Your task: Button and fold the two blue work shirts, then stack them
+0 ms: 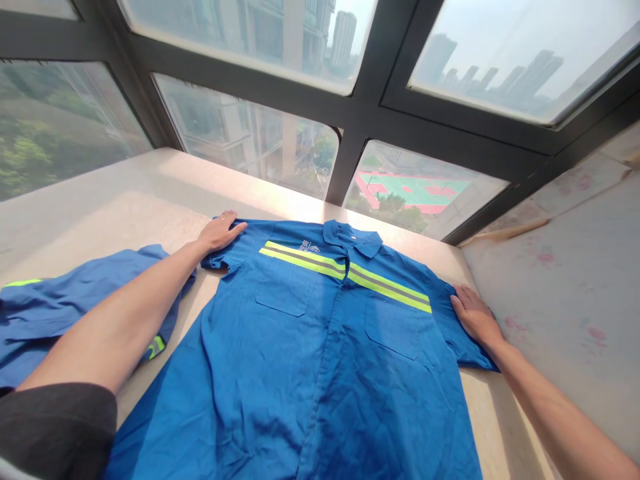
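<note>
blue short-sleeved work shirt (325, 353), front up, spread out on window ledge (125, 213), collar (369, 245) at far end, yellow-grey chest stripe (390, 288), two chest pockets (393, 327), body lightly creased

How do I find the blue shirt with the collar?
Find the big windows, then the pale sill below. The blue shirt lies there, left hand and right hand on its sleeves. Unlike the bunched blue cloth beside it, it shows a collar and chest stripe.

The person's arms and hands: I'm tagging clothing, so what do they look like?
The left hand and the right hand are ungloved. A dark sleeve stops above the bare left forearm. The right forearm is bare too; any sleeve there is out of frame.
</note>
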The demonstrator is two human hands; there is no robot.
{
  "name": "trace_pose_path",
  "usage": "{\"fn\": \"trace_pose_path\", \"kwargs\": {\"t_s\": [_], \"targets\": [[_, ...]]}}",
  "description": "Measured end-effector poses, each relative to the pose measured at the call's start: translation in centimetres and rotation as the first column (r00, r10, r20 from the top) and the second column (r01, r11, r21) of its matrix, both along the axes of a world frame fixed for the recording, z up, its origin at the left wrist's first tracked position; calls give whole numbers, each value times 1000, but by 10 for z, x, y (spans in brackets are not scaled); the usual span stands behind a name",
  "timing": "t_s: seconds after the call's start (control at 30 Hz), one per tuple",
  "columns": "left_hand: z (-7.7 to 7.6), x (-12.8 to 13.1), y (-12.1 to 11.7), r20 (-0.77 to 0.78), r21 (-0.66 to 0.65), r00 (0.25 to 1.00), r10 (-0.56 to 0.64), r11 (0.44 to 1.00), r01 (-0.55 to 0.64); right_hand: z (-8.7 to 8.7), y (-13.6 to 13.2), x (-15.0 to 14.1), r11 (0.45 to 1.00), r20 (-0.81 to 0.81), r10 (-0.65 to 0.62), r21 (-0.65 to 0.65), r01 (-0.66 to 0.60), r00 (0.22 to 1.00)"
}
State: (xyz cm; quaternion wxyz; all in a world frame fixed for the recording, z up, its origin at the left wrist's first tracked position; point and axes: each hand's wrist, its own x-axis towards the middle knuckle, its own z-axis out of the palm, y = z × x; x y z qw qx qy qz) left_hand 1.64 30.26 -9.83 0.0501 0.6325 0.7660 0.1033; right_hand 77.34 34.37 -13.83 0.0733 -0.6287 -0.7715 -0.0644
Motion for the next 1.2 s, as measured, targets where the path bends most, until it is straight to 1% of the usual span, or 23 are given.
{"fn": "trace_pose_path", "kwargs": {"t_s": [0.07,0.17,0.23,0.3,0.33,0.4,0.47,0.57,0.63,0.7,0.8,0.9,1.0,1.13,1.2], "targets": [[4,4,-3,17,4,1000,2,1000,-2,5,-2,-5,1000,63,26,-2,-26,998],[16,19,-10,-27,41,1000,-1,999,2,20,-8,-18,1000,200,12,-12,-10,980],[27,33,-19,-82,85,996,-24,996,31,33,-14,-33,1000,283,-2,11,-1,959],[34,47,-33,-116,117,991,-59,991,73,43,-22,-51,998,309,-12,57,-6,951],[36,54,-42,-117,120,990,-74,989,88,46,-27,-61,997,294,-13,79,-11,956],[34,66,-61,-81,98,992,-97,990,105,46,-40,-82,994,215,2,109,-26,977],[26,75,-82,-12,53,993,-119,991,120,38,-57,-100,992,108,43,110,-55,993],[10,77,-107,44,-24,964,-262,964,263,21,-84,-115,991,-17,115,75,-114,993],[3,71,-117,14,-72,950,-311,948,311,11,-99,-113,993,-60,118,39,-115,991],[-1,62,-120,-25,-91,947,-319,945,316,6,-107,-104,997,-83,74,-1,-74,994],[-2,46,-116,-43,-126,952,-304,947,296,7,-111,-86,997,-93,37,-62,-42,995],[-1,35,-106,-16,-147,967,-254,957,249,10,-112,-75,993,-118,64,-92,-75,991],[-2,33,-100,3,-171,979,-203,965,200,10,-112,-72,991,-158,83,-92,-98,984],[-3,39,-100,-92,-123,977,-191,976,179,9,-114,-70,986,-180,113,-97,-132,977],[-1,42,-102,-112,-119,975,-191,977,178,9,-114,-68,983,-179,131,-100,-151,975]]}}
